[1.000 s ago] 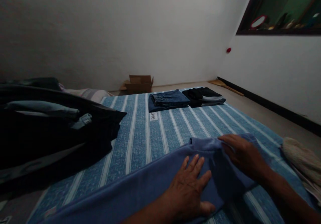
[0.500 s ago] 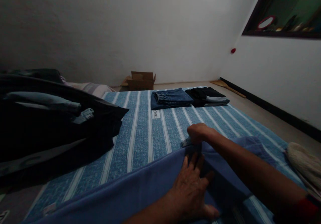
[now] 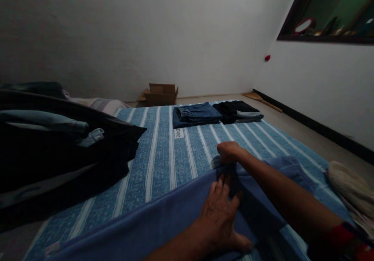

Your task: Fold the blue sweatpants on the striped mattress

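2 hands work a blue cloth (image 3: 163, 222) spread on the striped mattress (image 3: 163, 156): left hand (image 3: 219, 218) lies flat w/ fingers apart, right hand (image 3: 229, 152) is pinched on its far edge; looks soft, light, floppy, so prob. best gripped at edges/corners.

You're in a home bedroom: a blue striped mattress (image 3: 163, 152) on the floor (folded denim jeans (image 3: 196, 115) on it), bare white walls (image 3: 146, 35).
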Demonstrator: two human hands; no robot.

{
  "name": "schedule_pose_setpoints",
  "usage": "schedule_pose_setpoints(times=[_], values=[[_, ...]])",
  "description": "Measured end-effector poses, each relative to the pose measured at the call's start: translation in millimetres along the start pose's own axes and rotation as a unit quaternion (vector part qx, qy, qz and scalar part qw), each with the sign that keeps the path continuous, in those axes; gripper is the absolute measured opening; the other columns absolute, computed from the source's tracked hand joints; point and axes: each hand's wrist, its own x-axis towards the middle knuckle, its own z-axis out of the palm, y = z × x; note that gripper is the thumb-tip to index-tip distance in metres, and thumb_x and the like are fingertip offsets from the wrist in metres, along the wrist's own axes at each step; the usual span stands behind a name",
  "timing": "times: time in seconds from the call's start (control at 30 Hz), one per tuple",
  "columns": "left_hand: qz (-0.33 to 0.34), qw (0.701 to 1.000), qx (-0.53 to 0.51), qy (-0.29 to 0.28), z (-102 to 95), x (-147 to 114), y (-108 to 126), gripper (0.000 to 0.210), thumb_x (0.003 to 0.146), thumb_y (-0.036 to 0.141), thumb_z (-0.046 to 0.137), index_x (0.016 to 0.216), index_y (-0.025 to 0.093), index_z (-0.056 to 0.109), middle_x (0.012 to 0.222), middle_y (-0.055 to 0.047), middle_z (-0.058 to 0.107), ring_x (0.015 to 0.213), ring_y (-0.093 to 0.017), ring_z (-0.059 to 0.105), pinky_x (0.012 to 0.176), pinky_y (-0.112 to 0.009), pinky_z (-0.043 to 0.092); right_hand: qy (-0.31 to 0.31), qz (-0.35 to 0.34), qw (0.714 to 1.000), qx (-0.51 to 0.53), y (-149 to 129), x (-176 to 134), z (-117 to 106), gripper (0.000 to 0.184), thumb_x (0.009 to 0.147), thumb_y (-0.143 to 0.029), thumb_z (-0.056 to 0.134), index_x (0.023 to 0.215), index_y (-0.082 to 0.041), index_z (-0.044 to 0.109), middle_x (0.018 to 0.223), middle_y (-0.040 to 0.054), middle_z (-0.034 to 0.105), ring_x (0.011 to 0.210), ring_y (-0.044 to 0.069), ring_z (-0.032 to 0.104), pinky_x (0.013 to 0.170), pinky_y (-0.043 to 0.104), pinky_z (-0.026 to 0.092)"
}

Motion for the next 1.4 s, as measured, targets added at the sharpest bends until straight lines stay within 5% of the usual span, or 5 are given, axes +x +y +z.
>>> schedule_pose_setpoints(times=[0.27,0.37,0.53,0.83,1.4], values=[[-0.04,0.998,0.014,-0.037,-16.2,10,3,0.107,0.061,0.076,0.06,0.145,0.018,0.027,0.155,-0.019,0.006,0.139,-0.044,0.006,0.109,-0.062,0.017,-0.02,0.014,0.999,0.046,12,0,3,0.029,0.071,-0.024,0.061,0.095,-0.011,0.071,0.089,0.0153,0.07,0.083,0.024,0.066,0.063,0.025,0.045],[-0.069,0.996,0.048,-0.037,-26.7,19,12,0.083,0.077,0.06,0.056,0.141,0.013,0.034,0.15,-0.021,0.025,0.137,-0.042,0.021,0.108,-0.059,0.025,-0.019,0.002,0.997,0.077,15,-3,4,0.026,0.069,-0.023,0.06,0.089,-0.01,0.071,0.085,0.0138,0.07,0.078,0.023,0.065,0.059,0.024,0.043],[-0.047,0.985,0.157,0.06,-17.5,32,15,0.04,0.089,0.029,0.043,0.123,0.008,0.05,0.135,-0.02,0.047,0.13,-0.034,0.039,0.106,-0.049,0.034,-0.006,-0.047,0.987,0.156,21,-10,7,0.032,0.07,-0.014,0.053,0.097,-0.014,0.071,0.082,0.0063,0.069,0.069,0.015,0.061,0.056,0.019,0.039],[-0.001,0.976,0.173,0.136,3.7,31,-2,0.034,0.089,0.027,0.045,0.118,0.011,0.05,0.14,-0.02,0.043,0.133,-0.033,0.035,0.106,-0.05,0.034,-0.045,-0.144,0.958,0.242,36,-20,4,0.025,0.076,-0.02,0.054,0.093,-0.014,0.071,0.082,0.001,0.068,0.073,0.011,0.059,0.061,0.016,0.04],[-0.05,0.98,0.167,0.092,-5.7,33,2,0.047,0.08,0.022,0.058,0.124,0.01,0.047,0.144,-0.022,0.038,0.134,-0.035,0.034,0.107,-0.052,0.035,-0.025,-0.13,0.976,0.175,32,-4,1,0.019,0.066,-0.031,0.073,0.071,-0.013,0.069,0.059,-0.0015,0.06,0.057,0.01,0.05,0.053,0.02,0.033]])
